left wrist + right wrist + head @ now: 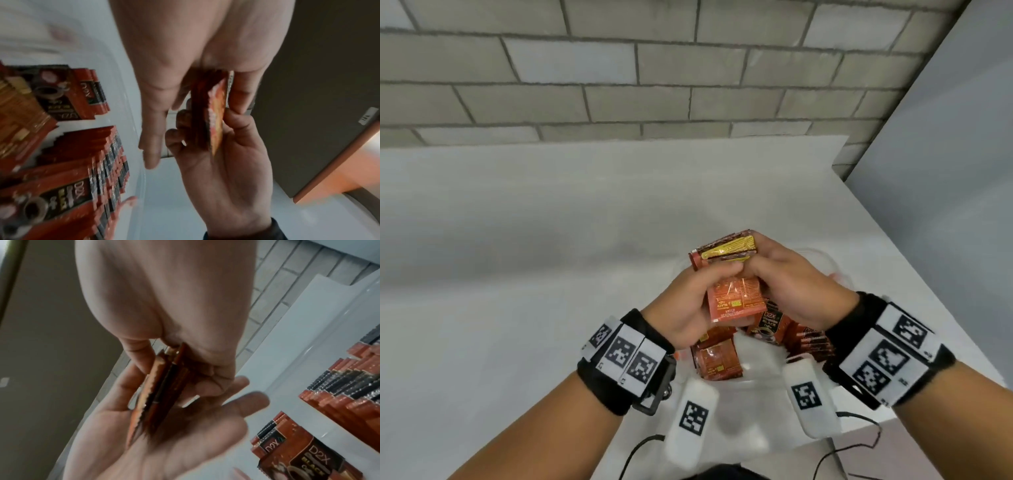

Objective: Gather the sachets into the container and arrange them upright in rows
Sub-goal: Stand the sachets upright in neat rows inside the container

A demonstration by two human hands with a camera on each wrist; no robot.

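A stack of red-orange sachets (pixel 732 298) is held above a clear plastic container (pixel 837 265) near the table's front. My left hand (pixel 722 277) grips the stack from the left, with the thumb across its front. From the right, my right hand (pixel 760 260) pinches its upper part. The left wrist view shows the stack (pixel 216 116) edge-on between thumb and fingers. In the right wrist view the stack (pixel 156 394) stands on edge in the left palm. Rows of upright sachets (pixel 339 386) fill part of the container, and another group (pixel 719 363) stands on its left side.
The white table (pixel 551 240) runs back to a grey brick wall (pixel 619 85). Its right edge (pixel 914 260) falls away close to the container. Black cables (pixel 859 442) trail over the front edge.
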